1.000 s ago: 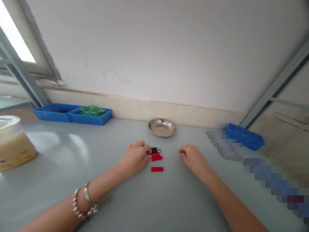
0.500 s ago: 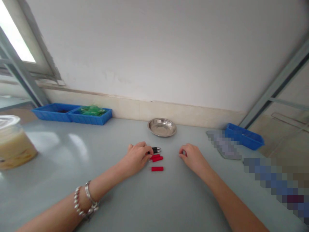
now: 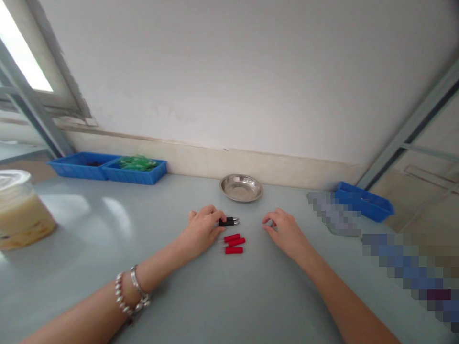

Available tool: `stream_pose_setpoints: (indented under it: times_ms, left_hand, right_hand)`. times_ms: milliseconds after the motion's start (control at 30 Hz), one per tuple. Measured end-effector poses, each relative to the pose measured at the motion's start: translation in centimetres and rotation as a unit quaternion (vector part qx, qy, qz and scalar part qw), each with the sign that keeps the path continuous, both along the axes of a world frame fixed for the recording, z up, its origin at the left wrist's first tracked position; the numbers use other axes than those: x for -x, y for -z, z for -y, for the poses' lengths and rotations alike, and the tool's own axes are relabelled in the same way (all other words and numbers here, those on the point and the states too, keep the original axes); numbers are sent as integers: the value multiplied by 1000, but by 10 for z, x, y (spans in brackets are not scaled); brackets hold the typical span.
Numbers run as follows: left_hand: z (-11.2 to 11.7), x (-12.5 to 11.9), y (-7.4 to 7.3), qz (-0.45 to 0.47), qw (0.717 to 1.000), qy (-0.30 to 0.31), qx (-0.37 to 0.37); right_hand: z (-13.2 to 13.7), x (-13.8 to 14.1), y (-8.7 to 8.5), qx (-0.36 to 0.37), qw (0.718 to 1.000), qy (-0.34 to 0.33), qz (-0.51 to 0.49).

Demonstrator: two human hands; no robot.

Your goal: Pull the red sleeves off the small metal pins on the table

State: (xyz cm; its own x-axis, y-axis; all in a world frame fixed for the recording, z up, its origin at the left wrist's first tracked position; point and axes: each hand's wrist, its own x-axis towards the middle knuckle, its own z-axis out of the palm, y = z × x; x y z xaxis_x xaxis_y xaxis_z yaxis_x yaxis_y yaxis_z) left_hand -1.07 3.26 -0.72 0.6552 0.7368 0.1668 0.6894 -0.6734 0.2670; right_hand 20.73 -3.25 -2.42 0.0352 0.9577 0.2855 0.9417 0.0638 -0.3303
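My left hand [image 3: 205,226] is bent over the table, its fingers closed round the left ends of two black pieces with silvery pointed tips [image 3: 227,221], which look like pen parts. Those tips face right. Closer to me lie three red sticks with thin pale ends, among them a red stick [image 3: 234,250] at the front; no hand touches them. On the right, my right hand [image 3: 283,228] hovers at the table, fingers curled, with a small gap between thumb and forefinger. A dark spot shows inside that gap, too small to make out.
A round steel dish [image 3: 241,188] stands behind the hands by the wall. Blue trays, including one with green material [image 3: 134,174], sit back left. Another blue tray [image 3: 364,201] is at right. A large jar [image 3: 25,215] stands far left.
The two upper red sticks have shifted towards me, close to the third. My left thumb has come away from them. My right thumb and forefinger have parted a little.
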Motion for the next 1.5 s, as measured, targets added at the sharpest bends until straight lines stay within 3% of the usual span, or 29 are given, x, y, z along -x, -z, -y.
stream_pose_setpoints:
  times_ms: [367, 700, 1033, 1267, 1500]
  left_hand:
    - [-5, 1, 3, -13, 999, 20, -48]
    - [15, -3, -8, 68, 986, 59, -142]
    - [23, -5, -10, 77, 983, 94, -140]
    - [24, -6, -12, 87, 984, 96, -119]
    - [23, -6, -10, 93, 987, 85, -96]
  right_hand:
    - [2, 6, -4, -51, 998, -30, -30]
    - [7, 30, -13, -30, 976, -120, -179]
    - [7, 29, -12, 34, 954, -119, -271]
    - [9, 34, -15, 12, 946, -134, -296]
    - [8, 33, -12, 23, 909, -125, -397]
